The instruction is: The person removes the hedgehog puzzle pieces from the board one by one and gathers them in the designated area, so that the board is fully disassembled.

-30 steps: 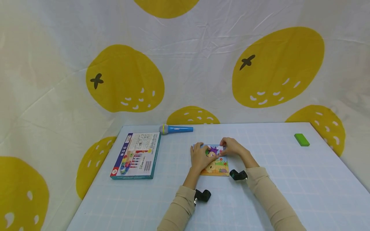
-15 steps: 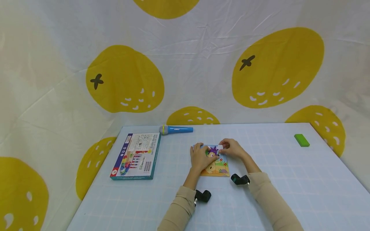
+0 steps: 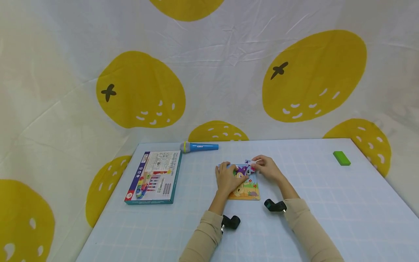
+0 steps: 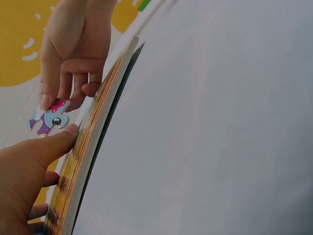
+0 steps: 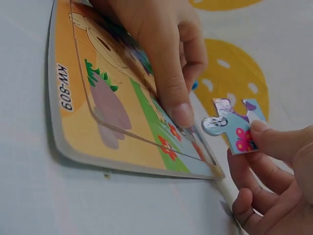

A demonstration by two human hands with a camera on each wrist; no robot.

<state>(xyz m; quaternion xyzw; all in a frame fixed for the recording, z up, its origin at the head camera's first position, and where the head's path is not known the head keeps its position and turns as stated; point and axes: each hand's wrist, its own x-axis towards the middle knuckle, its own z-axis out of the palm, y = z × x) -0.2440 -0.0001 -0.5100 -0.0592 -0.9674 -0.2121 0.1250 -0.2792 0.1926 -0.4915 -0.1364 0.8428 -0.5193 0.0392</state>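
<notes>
Puzzle piece [image 5: 237,128] pinched by the right hand [image 3: 266,169], board touched by the left

The puzzle piece, light blue and purple with a printed eye and a pink mark, is grasped between the thumb and fingers of the right hand. It is held raised at the far right corner of the puzzle board [image 3: 248,195], just apart from it. The fingers of the left hand [image 3: 226,179] are spread rather than clenched and are rested on the board's left side, with the thumb stretched across the picture. The board is laid flat on the table [image 3: 157,233], and "KW-809" is printed on its border. A small black camera is worn at each wrist, and both arms are covered by beige sleeves [image 3: 202,236]. To the left a box [image 3: 155,178] is seen, with a blue microphone [image 3: 203,147] placed by its far right corner. A green block [image 3: 342,158] is set near the table's far right corner
</notes>
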